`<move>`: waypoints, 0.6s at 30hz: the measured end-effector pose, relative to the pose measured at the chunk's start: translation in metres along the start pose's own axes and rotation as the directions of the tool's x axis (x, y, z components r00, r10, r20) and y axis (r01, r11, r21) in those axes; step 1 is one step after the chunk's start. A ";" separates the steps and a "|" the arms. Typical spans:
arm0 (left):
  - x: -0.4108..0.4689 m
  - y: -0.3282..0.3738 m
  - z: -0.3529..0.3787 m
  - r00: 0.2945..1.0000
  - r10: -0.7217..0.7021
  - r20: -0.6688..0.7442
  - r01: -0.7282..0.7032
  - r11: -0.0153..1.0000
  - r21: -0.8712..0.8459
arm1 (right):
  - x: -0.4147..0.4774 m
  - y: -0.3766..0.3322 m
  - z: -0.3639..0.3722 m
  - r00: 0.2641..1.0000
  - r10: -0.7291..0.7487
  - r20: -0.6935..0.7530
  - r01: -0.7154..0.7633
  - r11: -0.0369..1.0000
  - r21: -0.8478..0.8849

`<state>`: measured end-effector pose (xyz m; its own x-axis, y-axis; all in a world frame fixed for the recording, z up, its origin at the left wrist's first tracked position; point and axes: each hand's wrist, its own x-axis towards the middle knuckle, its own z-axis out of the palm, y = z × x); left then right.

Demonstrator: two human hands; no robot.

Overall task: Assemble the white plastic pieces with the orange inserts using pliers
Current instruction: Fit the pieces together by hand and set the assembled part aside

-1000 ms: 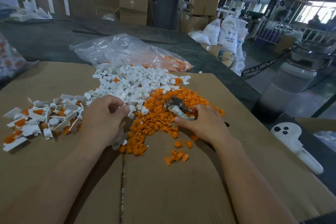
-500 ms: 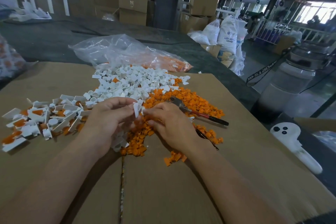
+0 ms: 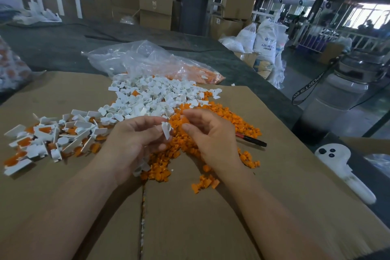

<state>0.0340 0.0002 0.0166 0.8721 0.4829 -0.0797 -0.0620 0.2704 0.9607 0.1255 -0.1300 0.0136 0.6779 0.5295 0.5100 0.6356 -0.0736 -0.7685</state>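
Note:
My left hand point(image 3: 135, 143) pinches a small white plastic piece point(image 3: 166, 130) between thumb and fingers, held just above the cardboard. My right hand point(image 3: 211, 135) is right beside it, thumb and forefinger curled round an orange insert point(image 3: 184, 120) close to the white piece. The pliers point(image 3: 252, 139) lie on the cardboard behind my right hand, only their red and black handle showing. A heap of loose white pieces point(image 3: 152, 95) lies beyond my hands. Loose orange inserts point(image 3: 213, 115) spread under and around my right hand.
Several white pieces with orange inserts point(image 3: 48, 135) lie at the left on the cardboard sheet point(image 3: 211, 228). A clear plastic bag point(image 3: 147, 61) with more parts sits behind the heaps. A white handheld controller point(image 3: 341, 167) lies at the right edge.
My right hand let go of the pliers, which now lie on the cardboard, and came over to my left hand. Both hands have lifted slightly with a white piece between them.

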 end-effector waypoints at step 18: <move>0.002 -0.003 -0.004 0.992 0.011 0.128 -0.008 1.000 -0.026 | -0.006 -0.003 -0.001 0.994 -0.048 0.096 0.042 0.997 0.063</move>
<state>0.0342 0.0035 0.0123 0.9262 0.3756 -0.0343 -0.0814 0.2879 0.9542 0.1199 -0.1339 0.0136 0.6081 0.6107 0.5071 0.6393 0.0019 -0.7689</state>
